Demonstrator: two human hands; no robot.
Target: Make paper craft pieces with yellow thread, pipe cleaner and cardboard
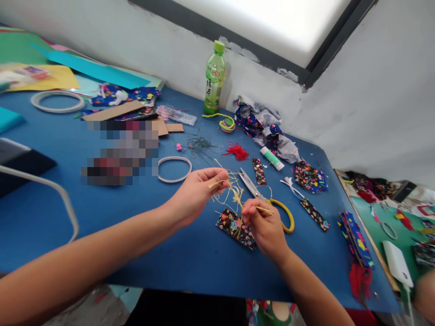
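Observation:
Pale yellow thread runs in a loose tangle between my two hands, above the blue table. My left hand pinches one part of it between thumb and fingers. Strands also stick out of the closed fingers of my right hand. Below the thread lies a black floral fabric piece, partly covered by my right hand. Scissors with yellow handles lie just behind my right hand, blades pointing away to the left.
Behind my hands are red thread, a glue stick, a green drink bottle and crumpled floral fabric. To the left are a white ring and a roll of tape. A blue floral piece with a red tassel lies near the right edge.

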